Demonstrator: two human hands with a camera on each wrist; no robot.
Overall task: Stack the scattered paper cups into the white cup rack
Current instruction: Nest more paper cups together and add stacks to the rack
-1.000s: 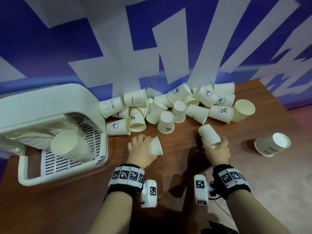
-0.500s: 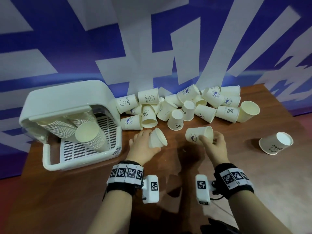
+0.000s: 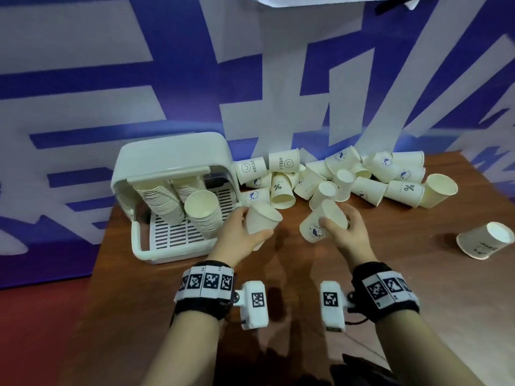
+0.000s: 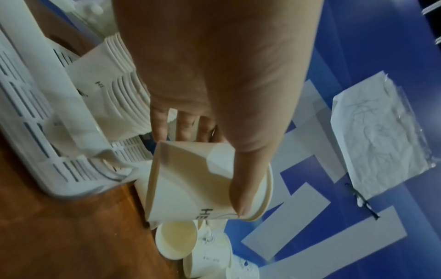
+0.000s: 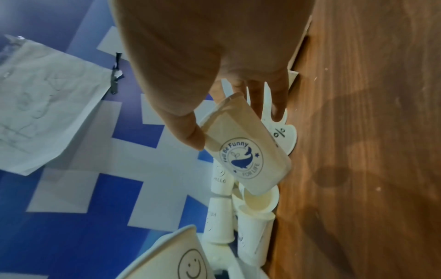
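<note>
Place: a staged demo or recording booth, not a home kitchen.
Backdrop: a printed banner (image 3: 83,87) in blue with large white shapes stands right behind the table (image 3: 418,302).
Table: brown wood-look top, pushed against the banner.
Floor: red (image 3: 36,330) beside the table.
Worn gear: bands with black-and-white square codes (image 3: 206,281) and small white cameras (image 3: 255,303) on both wrists.

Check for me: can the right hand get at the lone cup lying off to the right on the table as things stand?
Probably not yet. The path over the table looks free, but the right hand already grips a whale-logo cup. The lone cup lies apart, unobstructed.
</note>
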